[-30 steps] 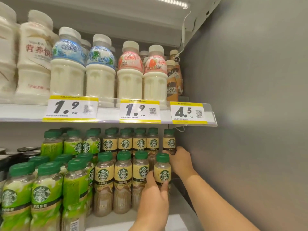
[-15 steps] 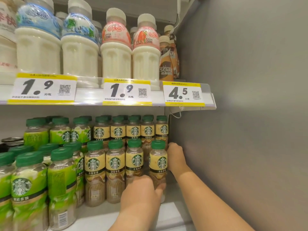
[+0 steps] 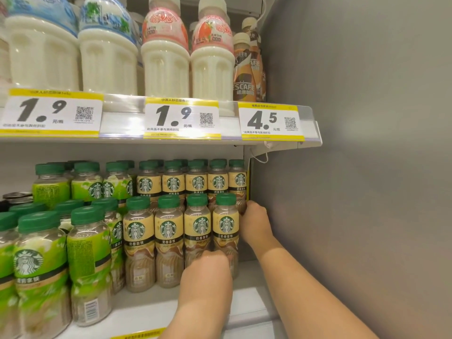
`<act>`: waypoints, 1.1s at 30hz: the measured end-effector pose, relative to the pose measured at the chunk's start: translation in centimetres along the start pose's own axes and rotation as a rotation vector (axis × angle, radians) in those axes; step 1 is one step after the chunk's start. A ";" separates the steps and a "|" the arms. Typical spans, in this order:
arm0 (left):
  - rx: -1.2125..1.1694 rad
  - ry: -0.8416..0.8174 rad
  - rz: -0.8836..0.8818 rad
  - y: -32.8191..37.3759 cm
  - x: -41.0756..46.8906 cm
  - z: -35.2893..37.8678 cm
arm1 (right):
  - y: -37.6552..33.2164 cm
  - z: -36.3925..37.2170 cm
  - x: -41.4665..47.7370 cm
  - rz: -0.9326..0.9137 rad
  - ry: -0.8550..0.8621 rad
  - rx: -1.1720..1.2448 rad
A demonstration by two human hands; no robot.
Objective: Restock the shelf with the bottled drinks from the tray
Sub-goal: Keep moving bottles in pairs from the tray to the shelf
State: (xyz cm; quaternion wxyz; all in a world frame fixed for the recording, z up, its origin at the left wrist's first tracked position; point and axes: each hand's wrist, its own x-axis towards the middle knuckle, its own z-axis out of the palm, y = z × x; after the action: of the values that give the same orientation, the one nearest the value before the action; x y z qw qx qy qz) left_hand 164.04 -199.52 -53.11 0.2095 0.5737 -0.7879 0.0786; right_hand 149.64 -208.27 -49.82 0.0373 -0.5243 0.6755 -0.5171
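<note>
Squaring up the right-hand end of the milky latte rows looks to be the step in hand. The front-right latte bottle (image 3: 225, 231) is already standing upright on the lower shelf (image 3: 151, 307), last in a front row of four, with a further row of the same bottles behind it.

The left hand (image 3: 206, 280) is pressing in low against the bases of the two rightmost front bottles. Its fingers (image 3: 213, 254) are curling away from the camera, so I cannot tell whether they are gripping a bottle or only pushing.

The right hand (image 3: 254, 225) is reaching in between that front-right bottle and the grey side wall (image 3: 354, 192). Its fingers (image 3: 249, 206) are touching the lower body of the rear-right latte bottle (image 3: 237, 182). Their tips are hiding behind the front bottle, so I cannot tell whether they are spread or closed.

The front-right bottle is sitting between the two hands, touching both. The tray is not showing, so how much stock is left cannot be judged.

The next move is probably calling for a gentle push to line up both end bottles, then a careful withdrawal of the right hand through the narrow gap. The bottles are standing packed together, and a knock could be toppling several. Green-label Starbucks bottles (image 3: 41, 265) are filling the shelf to the left.
</note>
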 end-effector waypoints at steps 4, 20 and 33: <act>-0.060 0.054 0.032 0.0 -0.1 0.1 | 0.1 -0.1 -0.1 -0.015 0.012 -0.023; -0.169 0.039 0.045 -0.5 -0.3 0.1 | -0.1 -1.2 -1.3 0.006 -0.067 -0.007; 0.006 0.027 0.302 -6.0 -4.5 -5.3 | -2.6 -6.3 -8.0 -0.055 -0.163 -0.338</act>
State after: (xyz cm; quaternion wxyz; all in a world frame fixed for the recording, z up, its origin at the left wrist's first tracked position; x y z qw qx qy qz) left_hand 172.07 -195.62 -50.96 0.2039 0.4480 -0.8622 0.1193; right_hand 151.26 -197.97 -48.90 -0.0110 -0.5814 0.7331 -0.3528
